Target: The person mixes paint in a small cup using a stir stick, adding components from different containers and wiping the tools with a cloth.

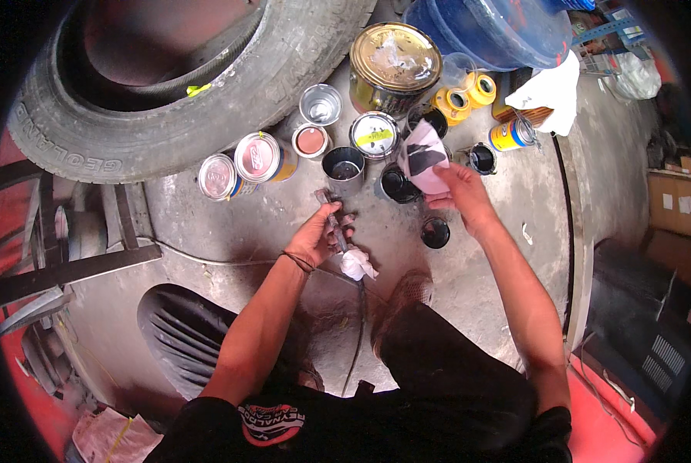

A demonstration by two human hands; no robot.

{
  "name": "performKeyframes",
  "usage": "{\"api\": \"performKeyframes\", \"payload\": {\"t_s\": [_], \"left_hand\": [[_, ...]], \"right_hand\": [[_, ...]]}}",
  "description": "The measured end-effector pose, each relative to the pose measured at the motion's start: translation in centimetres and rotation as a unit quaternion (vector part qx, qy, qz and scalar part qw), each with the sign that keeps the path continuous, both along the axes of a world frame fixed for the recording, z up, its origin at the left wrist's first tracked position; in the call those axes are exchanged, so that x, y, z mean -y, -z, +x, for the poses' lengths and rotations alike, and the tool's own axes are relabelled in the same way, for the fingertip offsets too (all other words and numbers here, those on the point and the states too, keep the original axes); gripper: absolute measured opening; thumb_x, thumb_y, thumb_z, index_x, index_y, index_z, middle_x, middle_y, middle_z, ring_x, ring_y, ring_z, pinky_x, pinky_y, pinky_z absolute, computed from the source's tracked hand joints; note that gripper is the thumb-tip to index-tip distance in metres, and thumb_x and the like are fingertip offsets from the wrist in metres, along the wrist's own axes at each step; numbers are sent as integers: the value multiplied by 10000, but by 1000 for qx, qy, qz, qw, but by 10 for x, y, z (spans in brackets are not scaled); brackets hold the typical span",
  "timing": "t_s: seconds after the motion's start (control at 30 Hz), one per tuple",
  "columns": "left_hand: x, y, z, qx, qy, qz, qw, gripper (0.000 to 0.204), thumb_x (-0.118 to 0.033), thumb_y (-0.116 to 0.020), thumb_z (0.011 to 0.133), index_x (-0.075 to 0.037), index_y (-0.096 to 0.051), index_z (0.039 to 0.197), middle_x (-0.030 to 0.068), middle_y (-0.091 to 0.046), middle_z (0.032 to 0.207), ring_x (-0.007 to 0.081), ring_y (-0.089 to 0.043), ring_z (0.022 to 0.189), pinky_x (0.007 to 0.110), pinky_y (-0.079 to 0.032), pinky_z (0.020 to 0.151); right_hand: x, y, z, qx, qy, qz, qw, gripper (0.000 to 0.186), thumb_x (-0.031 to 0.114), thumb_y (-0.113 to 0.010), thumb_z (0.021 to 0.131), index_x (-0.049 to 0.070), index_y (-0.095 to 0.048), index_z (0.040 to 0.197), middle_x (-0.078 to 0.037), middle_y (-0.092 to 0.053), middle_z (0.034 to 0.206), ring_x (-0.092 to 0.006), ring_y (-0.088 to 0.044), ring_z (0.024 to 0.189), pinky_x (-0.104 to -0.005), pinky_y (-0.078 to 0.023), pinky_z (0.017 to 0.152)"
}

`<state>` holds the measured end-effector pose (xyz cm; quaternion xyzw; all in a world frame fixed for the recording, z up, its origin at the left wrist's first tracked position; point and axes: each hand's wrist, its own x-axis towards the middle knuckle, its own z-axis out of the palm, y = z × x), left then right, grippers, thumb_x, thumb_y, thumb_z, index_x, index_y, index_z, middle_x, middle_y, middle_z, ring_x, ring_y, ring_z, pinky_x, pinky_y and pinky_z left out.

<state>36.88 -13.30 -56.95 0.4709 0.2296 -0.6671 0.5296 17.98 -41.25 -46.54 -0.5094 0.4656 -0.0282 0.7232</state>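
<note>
My left hand (pixel 318 235) is closed around a grey, paint-stained stick (pixel 336 231). A crumpled white wad (pixel 356 264) sits at the stick's lower end; whether it is attached I cannot tell. My right hand (pixel 462 194) pinches a pale pink paper piece (pixel 424 160) with dark patches, held up over the dark cups. Partly behind it stands a cup of black liquid (pixel 398 185). Left of that is an open dark can (pixel 343 165). A round black lid or shallow cup (pixel 435 232) lies below my right hand.
A large tyre (pixel 152 147) fills the upper left. Two closed cans (pixel 259 157) stand beside it. A big gold-lidded can (pixel 395 65), a blue drum (pixel 488 35) and yellow containers (pixel 452 104) stand at the back. A hose (pixel 355 339) runs between my feet.
</note>
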Motion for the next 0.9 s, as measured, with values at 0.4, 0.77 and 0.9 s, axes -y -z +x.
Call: {"api": "performKeyframes", "payload": {"t_s": [0.4, 0.77, 0.9], "left_hand": [[-17, -31, -6, 56, -2, -14, 998, 379, -460, -765, 995, -244, -614, 1267, 27, -745, 1206, 250, -722, 1099, 530, -521, 1020], [-59, -136, -12, 161, -42, -31, 986, 492, -411, -757, 1017, -159, -616, 1414, 77, -734, 1200, 258, -716, 1143, 472, -541, 993], [-65, -140, -18, 148, -70, -55, 985, 482, -386, -758, 1018, -157, -613, 1417, 68, -732, 1196, 257, -717, 1139, 455, -526, 1005]], "right_hand": [[51, -33, -18, -1, 104, -96, 990, 325, 320, -628, 1108, 45, -690, 1269, -113, -787, 1159, -168, -762, 785, -298, -654, 649], [58, -16, 15, -1, 70, -64, 995, 353, 331, -641, 1095, 51, -679, 1305, -95, -774, 1198, -165, -762, 797, -308, -665, 659], [56, -11, 22, -25, 46, -86, 995, 425, 426, -598, 1107, 37, -683, 1254, -105, -781, 1118, -171, -759, 789, -299, -648, 635]]}}
